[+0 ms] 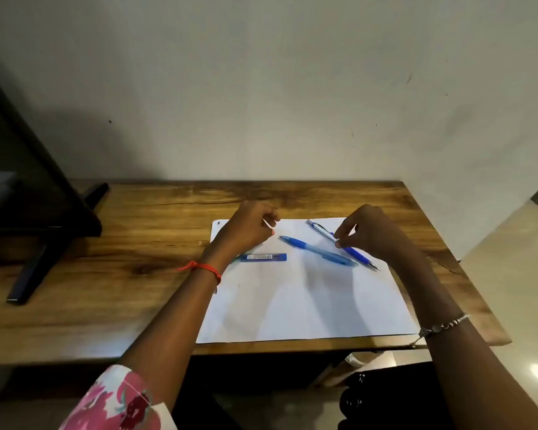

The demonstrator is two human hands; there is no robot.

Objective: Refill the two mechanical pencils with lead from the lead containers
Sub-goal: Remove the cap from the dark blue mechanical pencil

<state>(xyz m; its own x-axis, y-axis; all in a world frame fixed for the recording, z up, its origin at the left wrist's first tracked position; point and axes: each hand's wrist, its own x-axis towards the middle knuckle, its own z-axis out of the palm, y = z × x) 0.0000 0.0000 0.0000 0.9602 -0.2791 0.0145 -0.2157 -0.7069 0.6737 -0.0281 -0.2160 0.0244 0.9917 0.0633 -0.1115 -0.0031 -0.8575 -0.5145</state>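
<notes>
Near the worktop's [137, 243] far edge, the right hand [370, 234] pinches a mechanical pencil [323, 231], the left hand [246, 231] curled, contents unclear; a firm mid-barrel grip should stop it rolling.

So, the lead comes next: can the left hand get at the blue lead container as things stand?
Probably yes. The lead container lies flat on the paper beside the left hand, nothing between them. That hand's fingers seem curled round something small and white, so it may need freeing first.
</notes>
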